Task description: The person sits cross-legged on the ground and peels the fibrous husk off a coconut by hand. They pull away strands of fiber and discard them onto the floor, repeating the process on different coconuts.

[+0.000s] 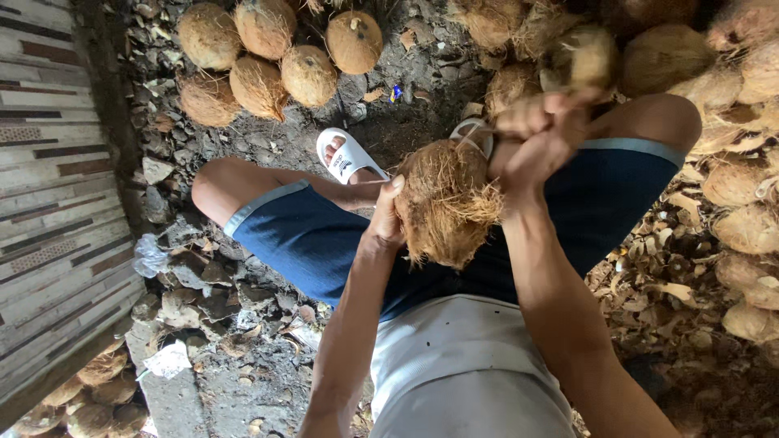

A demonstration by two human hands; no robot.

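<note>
A brown, fibrous coconut (445, 203) is held over my lap, between my knees. My left hand (386, 217) grips its left side, thumb up against the husk. My right hand (542, 136) is clenched at the coconut's upper right, gripping a strip of its husk fibre. It is blurred, so I cannot see whether it holds anything besides the fibre. I am seated in dark blue shorts (316, 239) and a white shirt (454, 365), with white sandals (347, 156) on my feet.
A pile of husked coconuts (268, 57) lies on the dirt ahead at the upper left. More coconuts and husk pieces (730, 186) are heaped along the right. A striped wall (49, 203) runs down the left, with stones (195, 276) and several coconuts (89, 397) at its foot.
</note>
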